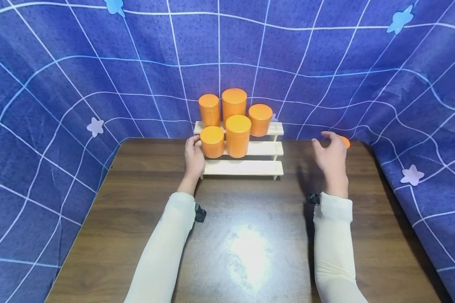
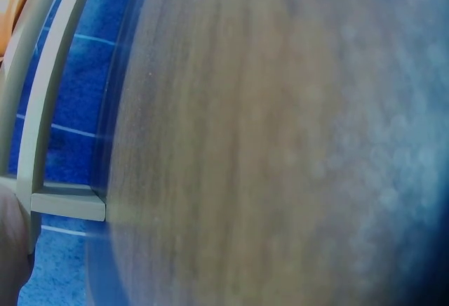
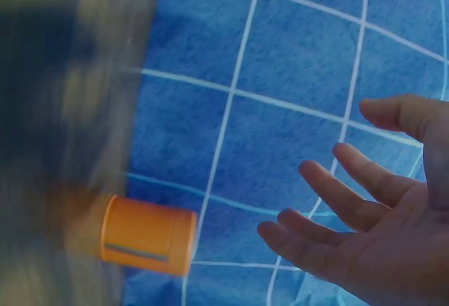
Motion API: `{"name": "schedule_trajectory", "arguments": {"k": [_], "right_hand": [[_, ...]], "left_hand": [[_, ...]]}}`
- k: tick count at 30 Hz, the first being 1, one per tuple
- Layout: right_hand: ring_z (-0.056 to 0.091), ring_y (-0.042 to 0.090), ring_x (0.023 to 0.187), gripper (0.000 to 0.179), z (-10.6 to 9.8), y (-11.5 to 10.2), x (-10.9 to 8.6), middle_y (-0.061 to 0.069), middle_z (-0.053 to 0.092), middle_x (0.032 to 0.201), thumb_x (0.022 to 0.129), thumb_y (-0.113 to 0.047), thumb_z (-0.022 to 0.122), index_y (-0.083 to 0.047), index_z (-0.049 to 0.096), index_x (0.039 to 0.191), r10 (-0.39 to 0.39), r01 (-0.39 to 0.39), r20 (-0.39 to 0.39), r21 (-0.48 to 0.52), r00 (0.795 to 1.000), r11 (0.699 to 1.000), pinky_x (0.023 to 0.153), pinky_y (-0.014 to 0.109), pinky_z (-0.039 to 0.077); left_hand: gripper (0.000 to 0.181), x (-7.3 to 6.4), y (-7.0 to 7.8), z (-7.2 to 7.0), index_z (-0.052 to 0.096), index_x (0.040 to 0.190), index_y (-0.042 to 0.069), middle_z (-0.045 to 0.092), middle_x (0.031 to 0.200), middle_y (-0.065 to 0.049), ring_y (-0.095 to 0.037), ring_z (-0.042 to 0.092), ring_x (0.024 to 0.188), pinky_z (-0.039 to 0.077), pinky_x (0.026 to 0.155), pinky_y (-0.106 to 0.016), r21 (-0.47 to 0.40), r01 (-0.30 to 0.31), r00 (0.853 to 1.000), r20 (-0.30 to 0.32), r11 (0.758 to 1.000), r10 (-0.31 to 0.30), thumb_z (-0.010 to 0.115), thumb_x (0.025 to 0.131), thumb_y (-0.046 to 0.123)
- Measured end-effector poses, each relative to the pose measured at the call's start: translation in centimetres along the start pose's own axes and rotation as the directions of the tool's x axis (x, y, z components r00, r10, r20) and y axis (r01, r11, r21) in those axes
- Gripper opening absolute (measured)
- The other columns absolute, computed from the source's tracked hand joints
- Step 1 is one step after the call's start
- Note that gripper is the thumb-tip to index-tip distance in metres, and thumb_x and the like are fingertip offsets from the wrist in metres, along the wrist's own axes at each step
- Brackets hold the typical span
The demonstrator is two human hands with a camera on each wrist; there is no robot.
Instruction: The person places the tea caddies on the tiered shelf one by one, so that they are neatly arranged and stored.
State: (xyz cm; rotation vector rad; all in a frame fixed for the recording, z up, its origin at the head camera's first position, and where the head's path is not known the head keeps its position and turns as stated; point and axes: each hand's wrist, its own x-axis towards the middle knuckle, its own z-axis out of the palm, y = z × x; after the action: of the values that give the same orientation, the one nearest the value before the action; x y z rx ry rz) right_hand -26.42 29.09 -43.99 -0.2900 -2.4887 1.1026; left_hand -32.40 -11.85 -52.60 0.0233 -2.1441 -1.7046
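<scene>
My left hand point(image 1: 194, 159) is at the left end of a stepped wooden rack point(image 1: 246, 168), its fingers against or just beside a short orange canister point(image 1: 213, 143) on the middle step. Whether they grip the canister or the rack is hidden. Beside that canister stands a taller orange one point(image 1: 237, 136). My right hand point(image 1: 330, 162) hovers near the table's back right, thumb and fingers spread, nothing between them. Mostly behind it in the head view, another orange canister point(image 3: 149, 236) stands on the table, apart from the fingers in the right wrist view.
The rack's top step holds three orange canisters: a slim tall one point(image 1: 209, 111), a wide tall one point(image 1: 234, 101) and a shorter one point(image 1: 260, 120). A blue curtain point(image 1: 280, 46) with white lines and stars hangs behind the brown wooden table point(image 1: 136, 235).
</scene>
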Motion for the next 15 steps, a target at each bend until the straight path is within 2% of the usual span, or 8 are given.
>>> {"name": "schedule_trajectory", "arguments": {"k": [5,9,12,15], "right_hand": [[0.037,0.047,0.155,0.076,-0.3,1.7,0.3,0.03,0.046,0.161,0.096,-0.038,0.068,0.005,0.045,0.156,0.017,-0.013,0.121,-0.037,0.992,0.999,0.131,0.056,0.027],[0.013,0.051,0.162,0.092,-0.2,3.2,0.8,0.033,0.027,0.17,0.094,-0.04,0.071,0.01,0.032,0.16,0.01,0.005,0.182,-0.081,0.983,0.997,0.135,0.06,0.006],[-0.011,0.053,0.162,0.101,-0.2,4.1,1.0,0.032,0.005,0.175,0.094,-0.045,0.072,0.008,0.021,0.164,0.063,-0.041,0.231,-0.102,0.971,0.994,0.134,0.065,-0.006],[-0.028,0.055,0.157,0.108,-0.3,4.9,1.1,0.028,-0.016,0.175,0.095,-0.048,0.071,0.003,0.011,0.167,0.127,-0.099,0.291,-0.108,0.948,0.989,0.13,0.07,-0.01]], "left_hand": [[0.036,0.0,0.0,-0.1,0.058,0.135,-0.005,0.056,0.141,-0.021,-0.03,0.051,0.142,0.039,0.126,-0.043,-0.002,0.001,1.0,0.004,1.0,-0.001,0.037,0.106,-0.002],[0.035,-0.1,0.1,-0.1,0.058,0.135,-0.005,0.056,0.141,-0.021,-0.031,0.051,0.142,0.039,0.126,-0.043,-0.01,0.003,1.0,0.007,1.0,-0.003,0.038,0.107,-0.001],[0.035,-0.1,0.2,-0.1,0.058,0.136,-0.005,0.056,0.142,-0.022,-0.031,0.051,0.142,0.039,0.126,-0.043,-0.013,0.006,1.0,0.007,1.0,-0.006,0.038,0.107,0.0],[0.035,-0.1,0.2,-0.1,0.058,0.136,-0.005,0.057,0.141,-0.021,-0.031,0.051,0.142,0.039,0.126,-0.043,-0.009,0.002,1.0,0.004,1.0,-0.002,0.038,0.107,0.0]]}}
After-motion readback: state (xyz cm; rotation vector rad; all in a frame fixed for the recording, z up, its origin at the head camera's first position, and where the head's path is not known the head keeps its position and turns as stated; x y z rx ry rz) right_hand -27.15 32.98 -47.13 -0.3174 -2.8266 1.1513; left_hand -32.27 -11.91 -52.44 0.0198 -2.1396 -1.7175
